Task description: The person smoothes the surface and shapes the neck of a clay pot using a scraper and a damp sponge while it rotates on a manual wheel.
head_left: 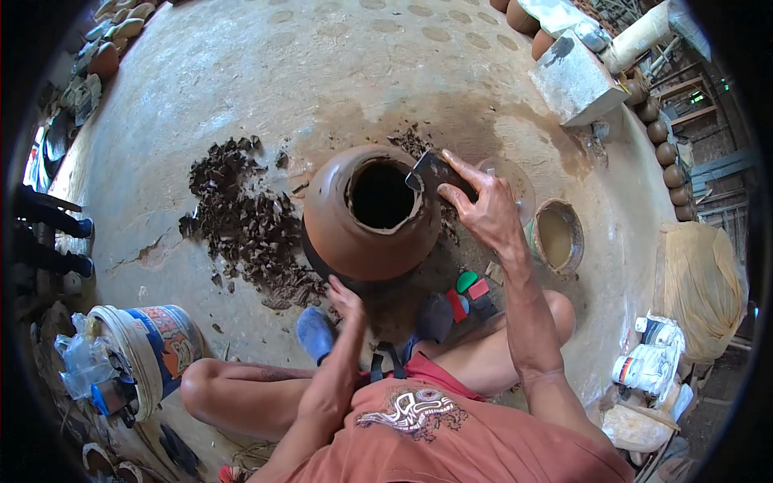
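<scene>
A round brown clay pot (354, 241) with a wide dark mouth stands on a dark base (366, 283) in front of me. My right hand (487, 205) grips a dark flat scraper (432, 171), its thin edge at the right side of the pot's rim. The rim looks rough and uneven. Low on the near left side of the pot, my left hand (345, 298) has its fingers stretched toward the dark base and holds nothing. Whether the fingertips touch the base or the pot wall I cannot tell.
Dark clay scraps (241, 225) lie heaped left of the pot. A bucket of murky water (555, 237) stands at the right, beside a clear round disc (511, 181). Small coloured pieces (467, 282) lie near my foot. A white bucket (153, 346) sits at lower left, a pale block (573, 80) at upper right.
</scene>
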A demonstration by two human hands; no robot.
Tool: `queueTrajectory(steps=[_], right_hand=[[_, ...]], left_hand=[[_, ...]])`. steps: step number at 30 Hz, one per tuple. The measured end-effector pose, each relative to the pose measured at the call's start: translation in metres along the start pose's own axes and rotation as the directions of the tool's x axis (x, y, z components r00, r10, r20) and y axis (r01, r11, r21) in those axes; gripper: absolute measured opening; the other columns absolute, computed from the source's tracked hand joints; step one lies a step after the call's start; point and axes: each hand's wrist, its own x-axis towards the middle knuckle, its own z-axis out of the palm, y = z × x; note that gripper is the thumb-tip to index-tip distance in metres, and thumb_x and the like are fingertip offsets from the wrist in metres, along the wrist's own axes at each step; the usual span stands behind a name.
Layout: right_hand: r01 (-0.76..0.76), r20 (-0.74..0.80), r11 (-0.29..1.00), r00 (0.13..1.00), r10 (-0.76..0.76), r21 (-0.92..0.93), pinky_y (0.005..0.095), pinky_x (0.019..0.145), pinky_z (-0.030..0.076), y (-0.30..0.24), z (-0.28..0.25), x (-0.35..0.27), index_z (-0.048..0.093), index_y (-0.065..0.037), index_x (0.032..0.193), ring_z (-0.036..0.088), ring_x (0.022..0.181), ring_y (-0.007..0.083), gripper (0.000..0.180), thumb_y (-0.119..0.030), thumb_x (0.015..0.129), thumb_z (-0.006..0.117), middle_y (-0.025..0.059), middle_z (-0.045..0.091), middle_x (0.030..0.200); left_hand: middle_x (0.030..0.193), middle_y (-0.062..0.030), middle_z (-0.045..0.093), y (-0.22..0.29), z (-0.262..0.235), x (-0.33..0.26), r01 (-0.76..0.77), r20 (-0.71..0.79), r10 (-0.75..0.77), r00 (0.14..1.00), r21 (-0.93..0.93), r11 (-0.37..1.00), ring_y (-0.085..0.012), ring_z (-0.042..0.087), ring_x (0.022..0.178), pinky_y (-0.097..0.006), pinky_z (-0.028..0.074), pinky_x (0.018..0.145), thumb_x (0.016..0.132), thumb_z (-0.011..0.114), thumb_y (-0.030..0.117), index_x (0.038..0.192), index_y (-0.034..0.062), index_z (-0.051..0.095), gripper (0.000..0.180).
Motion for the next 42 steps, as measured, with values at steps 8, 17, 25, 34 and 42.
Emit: queueTrajectory(steps=[8, 17, 25, 34, 42], right_hand=[[-0.027, -0.017, 0.999, 1.000, 0.027, -0.043, 0.0430, 0.109, 0.054, 0.016, -0.006, -0.011, 0.065, -0.005, 0.145, 0.066, 0.129, 0.0393, 0.054, -0.024, 0.095, 0.076, 0.0257, 0.067, 0.137], [0.010, -0.031, 1.000, 0.999, -0.009, 0.013, 0.0424, 0.106, 0.056, 0.006, 0.001, -0.015, 0.065, -0.005, 0.145, 0.068, 0.126, 0.0398, 0.054, -0.025, 0.096, 0.077, 0.0260, 0.068, 0.134], [0.064, -0.037, 0.998, 0.997, -0.064, 0.000, 0.0423, 0.104, 0.056, -0.001, 0.003, -0.018, 0.066, -0.005, 0.143, 0.069, 0.124, 0.0391, 0.053, -0.024, 0.095, 0.078, 0.0266, 0.068, 0.133], [-0.001, -0.061, 0.999, 0.998, -0.001, -0.036, 0.0427, 0.103, 0.057, 0.016, -0.005, -0.034, 0.067, -0.005, 0.143, 0.070, 0.122, 0.0398, 0.052, -0.024, 0.095, 0.078, 0.0261, 0.069, 0.131], [0.030, -0.065, 1.000, 0.997, -0.030, 0.004, 0.0425, 0.104, 0.056, 0.010, 0.000, -0.032, 0.067, -0.005, 0.143, 0.069, 0.124, 0.0387, 0.052, -0.024, 0.095, 0.078, 0.0256, 0.069, 0.133]], left_hand=[[0.122, -0.0196, 0.069, 0.020, -0.005, -0.058, 0.670, 0.551, -0.507, 0.663, -0.135, 0.730, -0.0303, 0.074, 0.096, -0.044, 0.065, 0.069, 0.101, 0.060, 0.070, 0.146, 0.0001, 0.048, 0.084], [0.117, -0.0255, 0.074, 0.004, 0.011, -0.059, 0.583, 0.527, -0.408, 0.745, -0.218, 0.783, -0.0401, 0.076, 0.092, -0.045, 0.063, 0.069, 0.106, 0.046, 0.073, 0.130, -0.0042, 0.067, 0.084], [0.128, -0.0179, 0.069, 0.019, -0.027, 0.045, 0.464, 0.555, -0.057, 0.830, -0.630, 0.623, -0.0346, 0.074, 0.103, -0.051, 0.062, 0.072, 0.106, 0.045, 0.073, 0.152, 0.0034, 0.052, 0.084], [0.136, -0.0237, 0.066, -0.005, 0.012, -0.080, 0.708, 0.755, -0.440, 0.487, -0.045, 0.705, -0.0366, 0.073, 0.108, -0.047, 0.062, 0.077, 0.104, 0.042, 0.077, 0.147, 0.0018, 0.050, 0.087], [0.132, -0.0248, 0.069, -0.011, 0.006, 0.003, 0.112, 0.272, -0.075, 0.959, -0.122, 0.986, -0.0350, 0.076, 0.104, -0.051, 0.064, 0.084, 0.104, 0.047, 0.075, 0.148, 0.0042, 0.050, 0.083]])
